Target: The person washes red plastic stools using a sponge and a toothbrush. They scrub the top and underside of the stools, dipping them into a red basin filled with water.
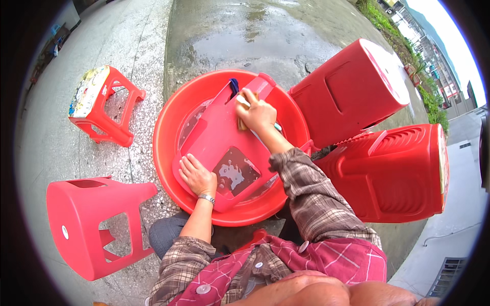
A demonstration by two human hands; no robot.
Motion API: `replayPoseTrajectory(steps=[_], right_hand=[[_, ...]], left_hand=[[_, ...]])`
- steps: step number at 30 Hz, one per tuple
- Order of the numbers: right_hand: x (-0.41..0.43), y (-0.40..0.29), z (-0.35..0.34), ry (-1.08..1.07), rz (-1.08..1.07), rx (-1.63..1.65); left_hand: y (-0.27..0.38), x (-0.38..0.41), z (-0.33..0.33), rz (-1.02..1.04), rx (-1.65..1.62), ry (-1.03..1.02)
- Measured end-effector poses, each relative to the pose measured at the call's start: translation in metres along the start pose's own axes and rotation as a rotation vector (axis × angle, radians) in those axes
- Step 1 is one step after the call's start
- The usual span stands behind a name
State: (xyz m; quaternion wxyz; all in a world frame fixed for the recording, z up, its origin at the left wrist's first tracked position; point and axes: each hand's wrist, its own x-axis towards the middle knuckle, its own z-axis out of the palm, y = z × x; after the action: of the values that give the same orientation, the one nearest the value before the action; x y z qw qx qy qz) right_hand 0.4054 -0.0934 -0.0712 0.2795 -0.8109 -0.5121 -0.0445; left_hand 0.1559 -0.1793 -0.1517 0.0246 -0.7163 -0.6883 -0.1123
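Observation:
A pink plastic stool [218, 132] lies tilted on its side inside a round red plastic basin [165, 126] of soapy water. My left hand [198, 175] holds the stool's near left part beside its side opening, fingers laid flat over the plastic and the thumb hidden. Farther up on the stool, my right hand [257, 113] grips a tan scrubbing cloth or pad [242, 124], pressed to the surface. Something white shows between those fingers; I cannot tell what it is. Dark blue cloth [234, 87] hangs at the stool's far end.
Left of the basin stand a small red stool [121, 109] with a patterned top and a pink round-topped stool [71, 225]. Two larger red stools [340, 91] [390, 176] are at the right. Wet concrete [237, 38] lies beyond, beside speckled paving [147, 69].

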Motion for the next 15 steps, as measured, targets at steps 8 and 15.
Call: replayPoseTrajectory(steps=[8, 15], right_hand=[[0.092, 0.014, -0.034, -0.29, 0.026, -0.27], [0.081, -0.008, -0.023, -0.368, -0.277, -0.274]], left_hand=[[-0.001, -0.001, -0.002, 0.022, 0.014, -0.036], [-0.01, -0.001, -0.003, 0.01, -0.013, 0.002]])
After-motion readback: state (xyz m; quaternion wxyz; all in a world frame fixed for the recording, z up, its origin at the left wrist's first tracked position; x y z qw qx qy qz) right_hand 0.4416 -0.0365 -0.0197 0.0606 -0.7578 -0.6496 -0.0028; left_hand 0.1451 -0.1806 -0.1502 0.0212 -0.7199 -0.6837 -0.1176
